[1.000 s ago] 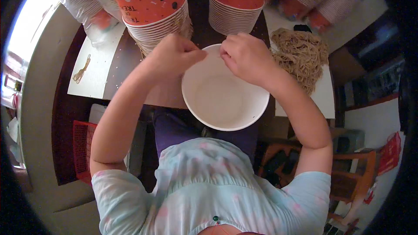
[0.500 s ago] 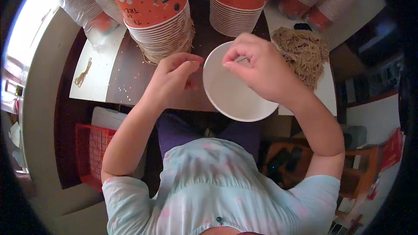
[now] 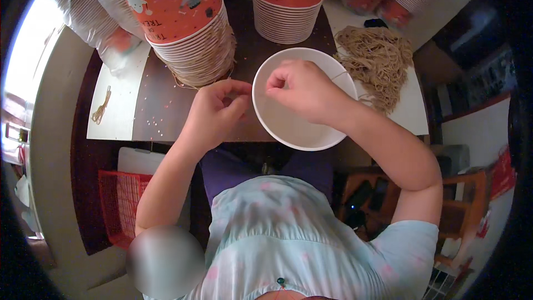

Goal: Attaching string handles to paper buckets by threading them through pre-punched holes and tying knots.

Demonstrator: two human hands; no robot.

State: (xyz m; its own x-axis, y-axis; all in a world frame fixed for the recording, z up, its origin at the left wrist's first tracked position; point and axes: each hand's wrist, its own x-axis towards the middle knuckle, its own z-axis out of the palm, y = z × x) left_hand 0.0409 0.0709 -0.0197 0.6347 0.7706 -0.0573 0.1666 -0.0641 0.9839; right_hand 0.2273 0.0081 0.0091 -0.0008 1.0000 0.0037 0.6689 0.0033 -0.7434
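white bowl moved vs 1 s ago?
Yes. The white bowl has shifted right and slightly up, toward the pile of tan strings; its rim now nearly meets the pile, where a second ago it sat lower and more central.

Bright daylight falls at the left; a dark desk (image 3: 166, 116), a red basket (image 3: 119, 203) below its left edge, a wooden chair (image 3: 461, 211) at right.

1 white bowl (image 3: 300, 125), 2 orange cup stacks (image 3: 191, 28), 1 string pile (image 3: 377, 58), 1 red basket (image 3: 119, 203).

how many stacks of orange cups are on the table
2 clear stacks: one stack above the left hand, another stack beyond the white bowl. More wrapped ones at the top edges may be partly hidden.
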